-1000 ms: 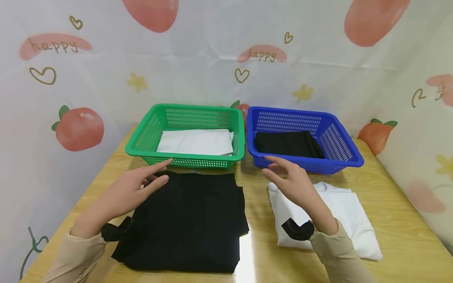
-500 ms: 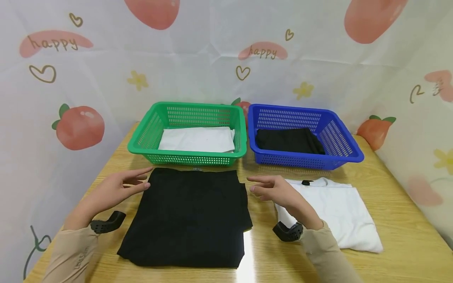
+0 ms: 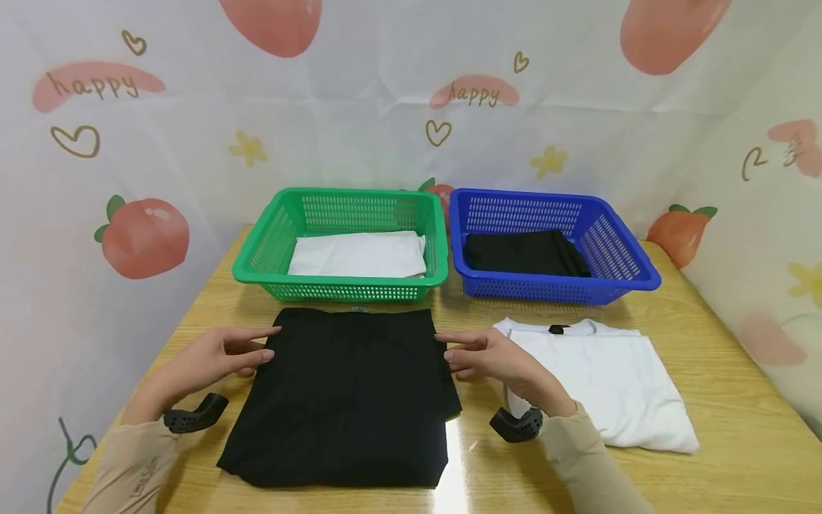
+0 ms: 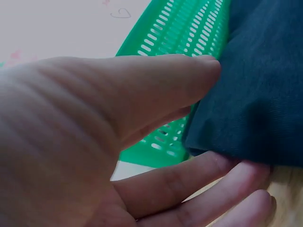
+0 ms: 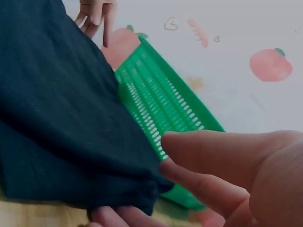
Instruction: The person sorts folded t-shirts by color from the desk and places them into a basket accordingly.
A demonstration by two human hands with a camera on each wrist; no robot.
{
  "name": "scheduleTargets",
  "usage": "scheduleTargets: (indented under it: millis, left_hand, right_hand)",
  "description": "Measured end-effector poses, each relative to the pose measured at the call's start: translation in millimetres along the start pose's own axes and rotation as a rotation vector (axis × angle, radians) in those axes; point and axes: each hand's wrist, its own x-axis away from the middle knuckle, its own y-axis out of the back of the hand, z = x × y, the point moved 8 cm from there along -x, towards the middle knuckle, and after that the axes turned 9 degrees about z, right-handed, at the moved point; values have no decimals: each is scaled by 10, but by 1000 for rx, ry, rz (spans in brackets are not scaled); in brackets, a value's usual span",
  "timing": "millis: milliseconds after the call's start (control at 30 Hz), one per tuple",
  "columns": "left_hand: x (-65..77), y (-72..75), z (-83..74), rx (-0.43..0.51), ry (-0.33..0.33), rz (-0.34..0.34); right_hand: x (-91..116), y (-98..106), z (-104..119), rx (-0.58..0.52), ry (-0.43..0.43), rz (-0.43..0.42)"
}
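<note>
A folded black garment (image 3: 347, 400) lies flat on the table between the hands. My left hand (image 3: 221, 355) is at its far left edge; in the left wrist view the thumb (image 4: 165, 78) overlaps the cloth while the other fingers reach to its underside, with a gap between. At the opposite edge is my right hand (image 3: 497, 360), its lower fingertips (image 5: 111, 217) tucked at the cloth's border and the upper ones extended clear of it. To the right, a folded white garment (image 3: 604, 385) with a small black tag lies partly behind the right forearm.
Behind the black garment stands a green basket (image 3: 340, 288) holding folded white cloth (image 3: 359, 255). Beside it, a blue basket (image 3: 559, 283) contains folded black cloth (image 3: 523, 253). A printed fabric backdrop (image 3: 359, 107) rises behind the wooden table (image 3: 726, 400).
Both hands have come down to the black garment's sides from above; the right hand moved left, away from over the white garment. The baskets stay in place.
</note>
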Motion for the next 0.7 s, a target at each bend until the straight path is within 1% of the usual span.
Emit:
scheduleTargets:
  millis: [67, 200, 300, 400, 567, 700]
  left_hand:
    - [-16, -35, 26, 32, 0, 19]
    - [-49, -68, 24, 11, -1, 33]
    - [-67, -75, 19, -9, 1, 28]
    - [-77, -80, 18, 4, -8, 16]
    - [-90, -94, 23, 25, -29, 5]
    - [-105, -97, 33, 30, -39, -2]
  right_hand:
    - [-18, -31, -16, 16, -3, 5]
    - [-43, -78, -27, 58, -13, 11]
    - [-54, -97, -12, 93, -10, 0]
    - [-72, -119, 1, 110, 0, -8]
    - [-111, -151, 21, 140, 41, -13]
    - [-132, -148, 2, 149, 37, -40]
